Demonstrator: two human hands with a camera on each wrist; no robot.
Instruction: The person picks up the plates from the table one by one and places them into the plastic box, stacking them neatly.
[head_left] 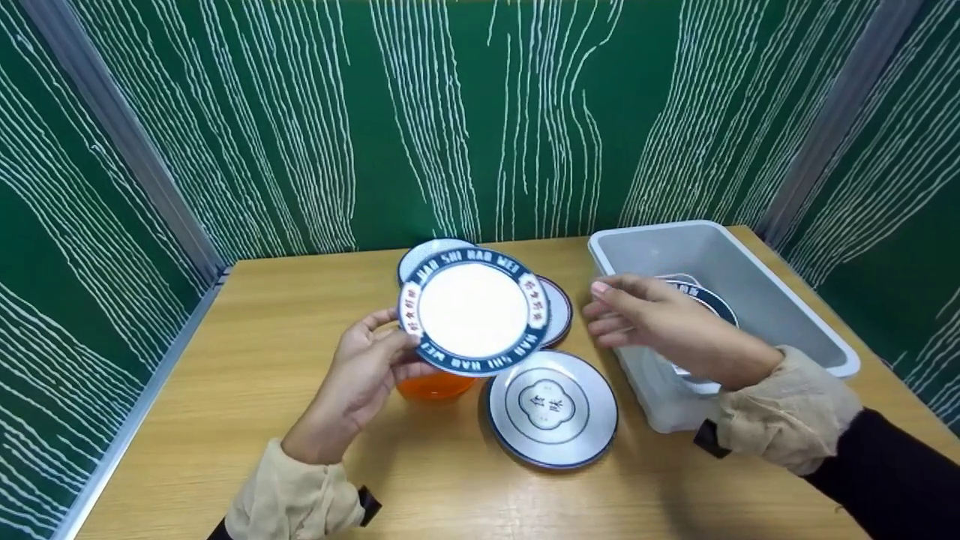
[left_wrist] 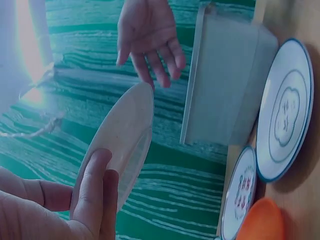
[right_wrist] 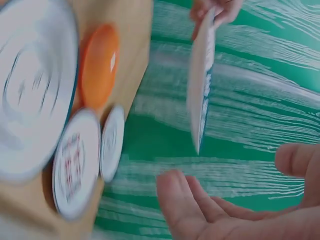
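Note:
My left hand (head_left: 364, 371) grips a small plate (head_left: 472, 311) at its left edge, thumb on the face and fingers behind. This plate has a white centre and a dark blue rim with lettering, and is held above the table, tilted toward the head camera. To its right, my right hand (head_left: 660, 322) is apart from it, fingers extended and holding nothing, beside and partly over the grey bin (head_left: 795, 322). In the right wrist view the held plate (right_wrist: 200, 90) appears nearly edge-on beyond the right fingertips.
A larger white plate (head_left: 517, 427) with a blue edge lies in front on the wooden table (head_left: 292, 315). Behind the held plate are an orange dish (head_left: 435, 386), a dark-rimmed plate (head_left: 556, 307) and another plate (head_left: 427, 253). Inside the bin is a blue-rimmed plate (head_left: 716, 301), partly hidden.

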